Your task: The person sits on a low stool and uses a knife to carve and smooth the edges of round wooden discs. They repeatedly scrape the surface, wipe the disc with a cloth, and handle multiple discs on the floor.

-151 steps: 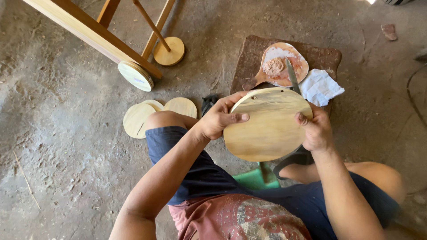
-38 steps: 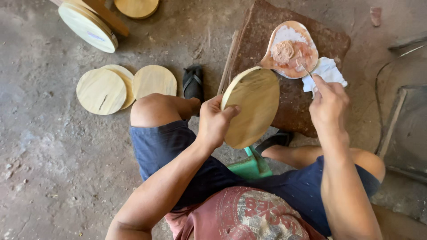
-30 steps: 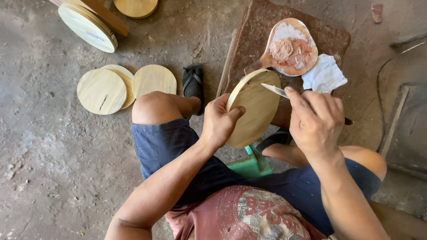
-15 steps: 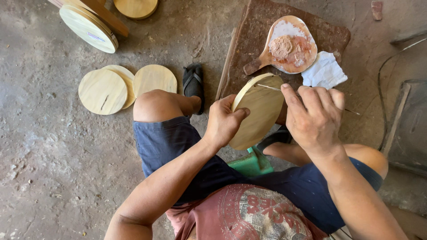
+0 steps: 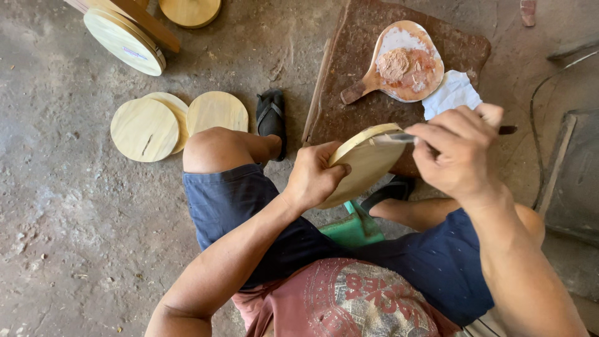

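Round wooden disc (image 5: 365, 163), pale, tilted on edge above the lap, just in front of a dark brown board (image 5: 349, 100) on the ground. Left hand (image 5: 314, 176) closed around the disc's lower left rim, thumb across the face, fingers hidden behind. Right hand (image 5: 458, 153) closed around a thin tool (image 5: 399, 138), its metal blade laid flat on the disc's upper rim; dark handle end poking out past the knuckles, the middle of the tool hidden inside the fist. Far side of the disc out of sight.

On the brown board, a small wooden paddle (image 5: 405, 62) smeared with reddish-brown and white paste, with a crumpled white cloth (image 5: 452, 97) just beside it, partly covered by the right hand.

Below the disc, a green object (image 5: 352, 228), mostly hidden by the legs; hard to tell what it is. Dark sandal (image 5: 271, 115) on the left foot, a second one (image 5: 390, 190) half hidden under the disc.

To the left on the concrete floor (image 5: 75, 218), three more wooden discs (image 5: 145, 130) overlapping in a flat row. At the top edge, further round wooden pieces (image 5: 123, 40) fixed to a timber frame, cut off by the picture border.
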